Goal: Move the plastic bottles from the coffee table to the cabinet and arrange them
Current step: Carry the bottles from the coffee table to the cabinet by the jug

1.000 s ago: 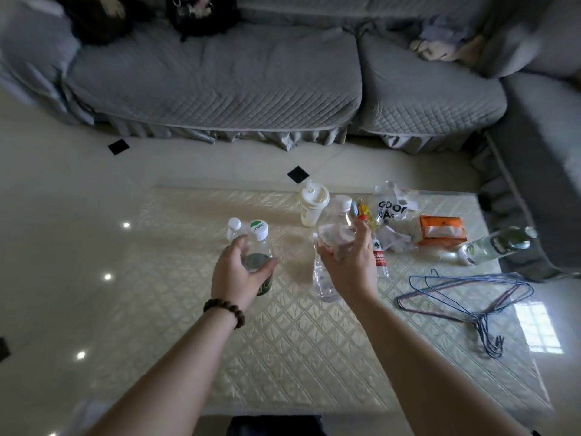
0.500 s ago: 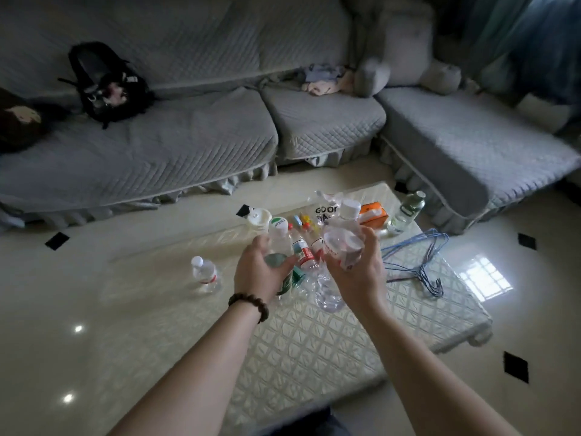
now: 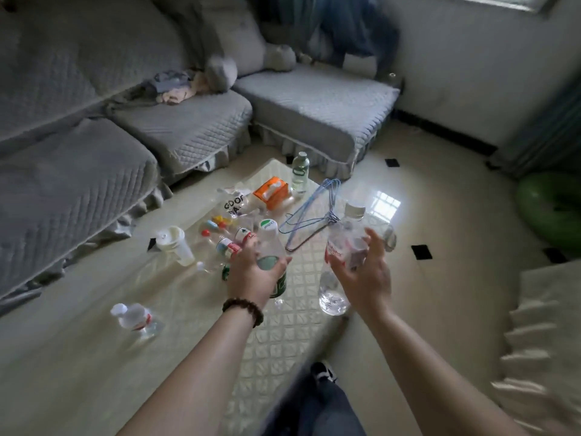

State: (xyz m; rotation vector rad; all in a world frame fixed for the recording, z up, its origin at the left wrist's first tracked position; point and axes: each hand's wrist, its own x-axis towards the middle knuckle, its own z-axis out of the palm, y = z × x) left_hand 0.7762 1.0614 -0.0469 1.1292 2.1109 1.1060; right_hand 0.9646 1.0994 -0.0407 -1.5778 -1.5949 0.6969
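Note:
My left hand (image 3: 253, 273) grips a clear bottle with a green label and white-green cap (image 3: 269, 237), lifted above the coffee table (image 3: 276, 338). My right hand (image 3: 366, 272) holds a clear bottle with a red label and white cap (image 3: 344, 243), raised off the table's right edge. On the table remain a small white-capped bottle (image 3: 133, 317) lying at the near left, a red-labelled bottle (image 3: 228, 247) lying in the middle, and a green-tinted bottle (image 3: 300, 173) standing at the far corner.
A white lidded cup (image 3: 174, 243), an orange tissue pack (image 3: 271, 191), a plastic bag (image 3: 234, 202) and blue wire hangers (image 3: 314, 215) lie on the table. The grey sofa (image 3: 188, 133) wraps the far side. A green inflatable (image 3: 553, 212) sits at right. My foot (image 3: 323, 372) is below.
The view has swung to the right. Both hands have lifted their bottles off the table and carried them rightward, the right one past the table's edge.

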